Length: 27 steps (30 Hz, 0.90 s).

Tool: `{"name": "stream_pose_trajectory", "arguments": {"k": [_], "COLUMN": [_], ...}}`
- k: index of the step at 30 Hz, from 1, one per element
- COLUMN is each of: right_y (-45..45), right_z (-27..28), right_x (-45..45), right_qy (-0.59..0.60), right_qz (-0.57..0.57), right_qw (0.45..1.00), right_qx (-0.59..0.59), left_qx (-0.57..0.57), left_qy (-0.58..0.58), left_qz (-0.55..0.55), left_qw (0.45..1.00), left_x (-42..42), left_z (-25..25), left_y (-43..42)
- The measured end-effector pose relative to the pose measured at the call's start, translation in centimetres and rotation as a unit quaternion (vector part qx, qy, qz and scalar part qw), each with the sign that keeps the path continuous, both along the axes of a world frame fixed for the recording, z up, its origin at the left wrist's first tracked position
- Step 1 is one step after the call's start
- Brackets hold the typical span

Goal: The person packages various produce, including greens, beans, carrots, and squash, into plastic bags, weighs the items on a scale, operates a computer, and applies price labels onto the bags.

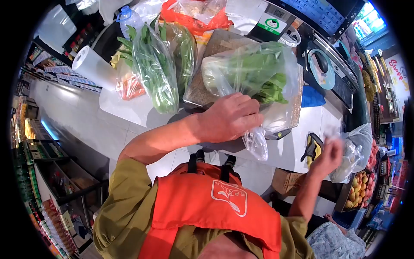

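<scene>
My left hand (237,115) is closed around the gathered neck of a clear plastic bag of leafy greens (254,69). The bag lies on the speckled flat plate of a scale (194,91), its loose plastic end hanging below my fingers. Out to the right, my right hand (328,156) is blurred, its fingers drawn together. A faint whitish wisp shows above them, too smeared to name. Close by on the counter lies a yellow and black handheld scanner (313,149). Beside that hand is another clear plastic bag (351,153), its contents unclear.
Left of the scale are more bagged greens (155,69), a roll of plastic bags (92,64) and a red bag (196,19). A screen (319,15) and a mouse on a round pad (321,69) stand at the back right. Another person's patterned clothing (336,241) shows lower right.
</scene>
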State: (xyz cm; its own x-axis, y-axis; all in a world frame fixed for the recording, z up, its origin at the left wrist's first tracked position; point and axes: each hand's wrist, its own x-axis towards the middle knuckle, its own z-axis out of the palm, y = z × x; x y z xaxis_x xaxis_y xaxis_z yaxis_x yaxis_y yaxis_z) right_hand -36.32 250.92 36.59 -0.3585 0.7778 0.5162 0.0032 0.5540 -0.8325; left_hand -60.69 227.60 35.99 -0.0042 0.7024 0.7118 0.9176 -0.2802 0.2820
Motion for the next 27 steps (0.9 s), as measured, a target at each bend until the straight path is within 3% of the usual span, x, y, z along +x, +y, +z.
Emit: {"name": "stream_pose_trajectory", "arguments": {"k": [1, 3, 5, 7, 8, 10, 14, 15, 19, 25, 27], "right_y": [0.9, -0.3, -1.1, -2.1, -2.1, -3.0, -3.4, -3.1, -2.5, -2.7, -2.0], "right_z": [2.4, 8.5, 13.7, 16.3, 16.3, 14.5, 12.2, 11.5, 10.0, 9.3, 9.2], "right_x": [-1.8, -7.3, -12.9, -18.9, -21.7, -25.6, -27.7, -27.8, -28.5, -28.5, -28.0], "right_qy": [0.003, 0.103, 0.001, -0.147, -0.227, -0.328, -0.501, -0.48, -0.519, -0.557, -0.503], "right_qz": [0.005, 0.151, 0.265, 0.369, 0.45, 0.473, 0.433, 0.455, 0.409, 0.323, 0.257], "right_qw": [1.0, 0.983, 0.964, 0.916, 0.858, 0.808, 0.737, 0.733, 0.75, 0.694, 0.712], "right_qx": [0.026, -0.026, 0.001, -0.056, -0.097, -0.127, -0.139, -0.16, 0.002, 0.321, 0.418], "left_qx": [0.016, 0.017, 0.025, 0.042, 0.035, 0.021, 0.014, 0.031, 0.045, 0.003, 0.002], "left_qy": [-0.026, -0.037, -0.037, -0.027, -0.032, -0.042, -0.068, -0.068, -0.058, -0.065, -0.069], "left_qz": [-0.017, -0.032, -0.036, -0.029, -0.029, -0.027, -0.034, -0.034, -0.032, -0.026, -0.028], "left_qw": [0.999, 0.999, 0.998, 0.998, 0.998, 0.999, 0.997, 0.997, 0.997, 0.998, 0.997], "left_x": [0.2, 0.1, 0.0, 0.0, 0.1, 0.3, 0.3, 0.4, 0.4, 0.9, 1.0], "left_z": [-0.9, -1.6, -2.3, -2.8, -2.7, -2.3, -1.9, -1.9, -1.4, 0.0, -0.1], "left_y": [0.3, 0.5, 0.9, 1.3, 1.3, 1.1, 0.8, 0.8, 0.5, -0.4, -0.5]}}
